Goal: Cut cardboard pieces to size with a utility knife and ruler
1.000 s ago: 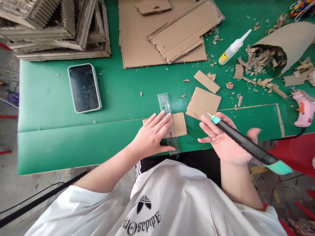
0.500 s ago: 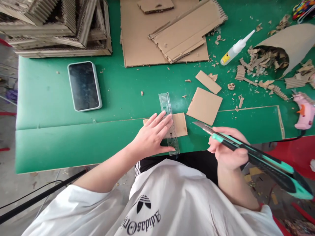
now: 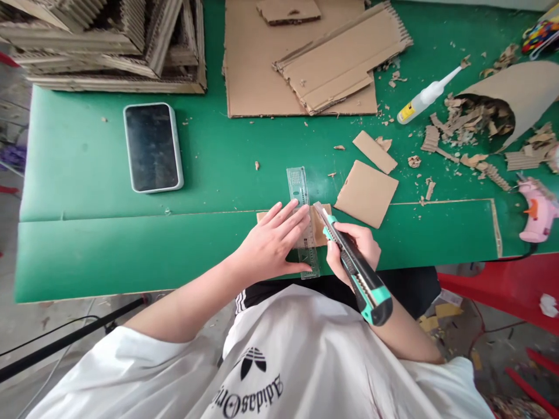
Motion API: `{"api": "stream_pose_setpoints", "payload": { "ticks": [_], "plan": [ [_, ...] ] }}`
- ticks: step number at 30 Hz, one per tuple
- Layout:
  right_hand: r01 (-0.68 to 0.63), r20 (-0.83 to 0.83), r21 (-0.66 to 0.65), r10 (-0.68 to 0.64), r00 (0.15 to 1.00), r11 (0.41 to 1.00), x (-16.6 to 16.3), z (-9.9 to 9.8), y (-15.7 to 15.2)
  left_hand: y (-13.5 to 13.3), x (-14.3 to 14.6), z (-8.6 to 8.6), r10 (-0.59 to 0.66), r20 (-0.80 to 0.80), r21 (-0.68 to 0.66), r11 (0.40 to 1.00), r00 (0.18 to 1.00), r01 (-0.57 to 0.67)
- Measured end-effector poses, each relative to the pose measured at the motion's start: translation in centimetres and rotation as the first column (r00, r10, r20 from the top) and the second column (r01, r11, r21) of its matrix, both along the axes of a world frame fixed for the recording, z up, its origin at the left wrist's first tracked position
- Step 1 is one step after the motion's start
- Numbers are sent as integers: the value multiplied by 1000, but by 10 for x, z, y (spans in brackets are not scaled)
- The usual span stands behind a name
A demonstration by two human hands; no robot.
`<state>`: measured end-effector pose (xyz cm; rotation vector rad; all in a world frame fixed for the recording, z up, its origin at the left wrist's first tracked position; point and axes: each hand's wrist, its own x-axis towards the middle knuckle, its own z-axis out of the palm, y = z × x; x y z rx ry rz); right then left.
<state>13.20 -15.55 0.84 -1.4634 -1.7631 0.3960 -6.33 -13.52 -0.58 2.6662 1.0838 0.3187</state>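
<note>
My left hand lies flat with fingers spread, pressing a clear plastic ruler onto a small cardboard strip. The strip's left part is mostly under that hand. My right hand is closed around a black and teal utility knife. Its blade is out, and the tip is over the strip just right of the ruler; whether it touches the cardboard I cannot tell. A square cardboard piece lies beyond the knife, with a narrower cardboard piece behind it.
A phone lies at left, below stacked corrugated cardboard frames. Larger cardboard sheets lie at the back. To the right are a glue bottle, a cardboard tube with scraps, and a pink glue gun.
My right hand has brought the knife leftward, from beside the strip to over it along the ruler. My left hand stays on the ruler. The view has shifted slightly.
</note>
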Motion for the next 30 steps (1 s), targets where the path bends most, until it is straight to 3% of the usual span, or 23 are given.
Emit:
{"api": "stream_pose_setpoints", "payload": {
  "ticks": [7, 14, 16, 21, 30],
  "plan": [
    [-49, 114, 162, 31, 993, 986, -5, -6, 4, 0, 0, 0, 2, 22, -9, 1000, 1000, -2],
    [-122, 268, 58, 102, 958, 991, -8, 0, 6, 1, 1, -1, 7, 28, -16, 1000, 1000, -6],
    [-154, 293, 91, 122, 948, 984, -9, -2, 6, 1, 1, 0, 8, 17, -17, 1000, 1000, -8],
    [-212, 293, 279, 127, 948, 937, -11, -11, 4, 1, 1, 1, 11, 1, -13, 1000, 1000, -11],
    [-232, 272, 290, 152, 950, 929, -11, -16, 1, 1, 2, 2, 11, -12, -14, 1000, 1000, -11]
  ]
}}
